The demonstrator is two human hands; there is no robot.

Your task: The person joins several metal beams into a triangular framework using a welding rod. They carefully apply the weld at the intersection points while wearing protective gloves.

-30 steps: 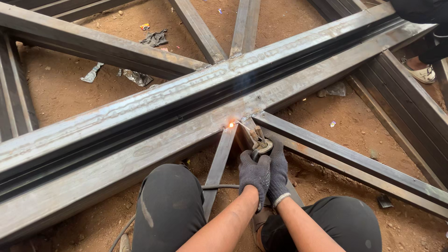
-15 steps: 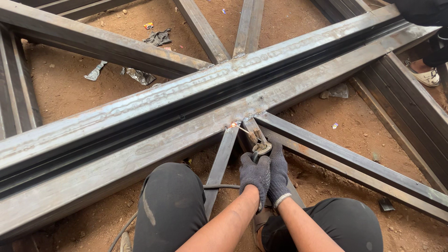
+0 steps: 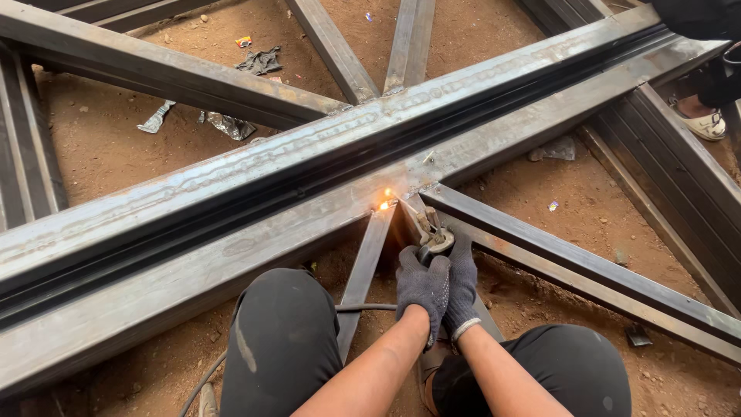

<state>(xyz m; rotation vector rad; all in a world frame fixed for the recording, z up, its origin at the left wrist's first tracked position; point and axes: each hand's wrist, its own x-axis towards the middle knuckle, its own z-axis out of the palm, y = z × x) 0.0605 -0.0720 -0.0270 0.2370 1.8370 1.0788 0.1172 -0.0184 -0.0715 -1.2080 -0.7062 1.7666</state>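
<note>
**Both hands on the holder, arc lit at the joint**

My left hand (image 3: 421, 284) and right hand (image 3: 463, 282), both gloved, wrap tight together round the electrode holder (image 3: 432, 238). Its thin rod (image 3: 403, 203) runs up and left from my knuckles to the orange spark (image 3: 384, 205), just beyond my fingers, where the small strut (image 3: 369, 266) meets the long steel beam (image 3: 231, 232). The risk, I reckon: my forearms are bare, so spatter could burn them; a wobble could stick the rod. My knees flank the cable (image 3: 363, 307).

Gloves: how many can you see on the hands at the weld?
2. The left glove and right glove sit pressed together, gripping the electrode holder just below the spark.
</note>
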